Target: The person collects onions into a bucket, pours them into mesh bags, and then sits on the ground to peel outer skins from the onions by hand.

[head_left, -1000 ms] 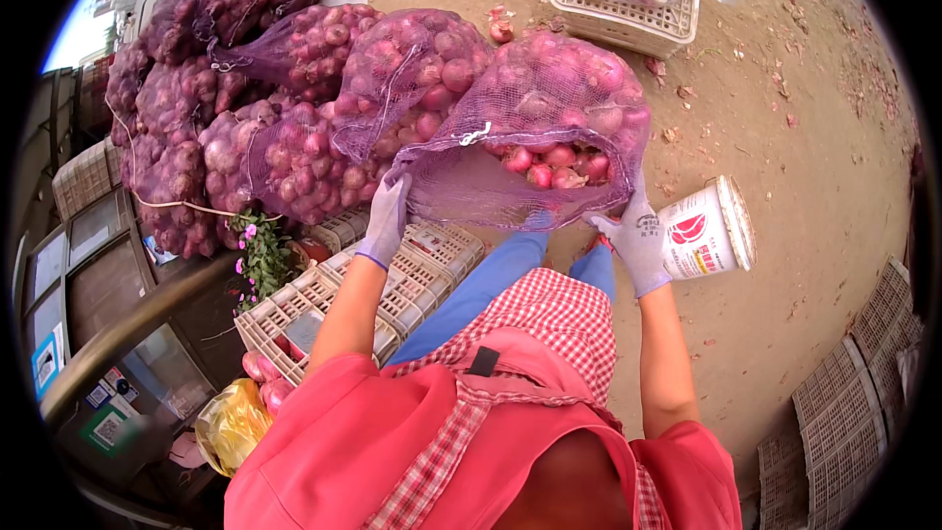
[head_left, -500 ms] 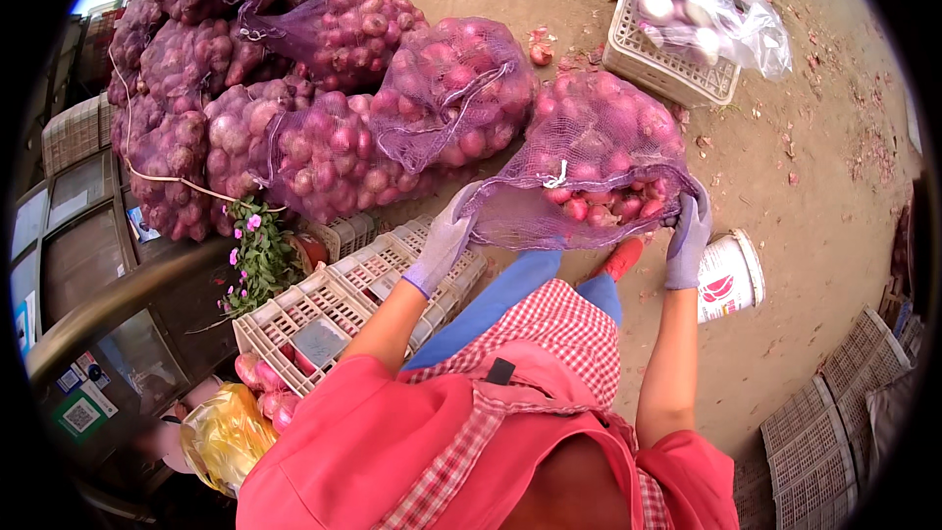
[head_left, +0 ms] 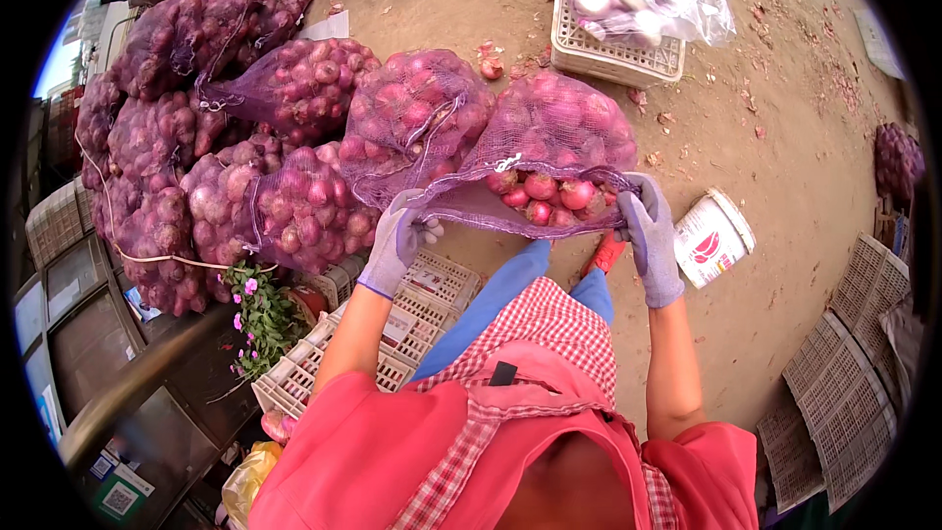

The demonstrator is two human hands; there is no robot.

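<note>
purple mesh sacks (head_left: 226,157) full of red onions pile at left. the gloved left hand (head_left: 397,240) and right hand (head_left: 650,236) each clench the stretched mouth of an open mesh sack (head_left: 549,152) of onions on the dirt. a white bucket (head_left: 713,236) with a red label lies right.

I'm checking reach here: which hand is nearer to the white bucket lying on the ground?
Right. The right hand grips the mesh sack's open edge just left of the white bucket; the left hand holds the sack's far edge, well away.
</note>
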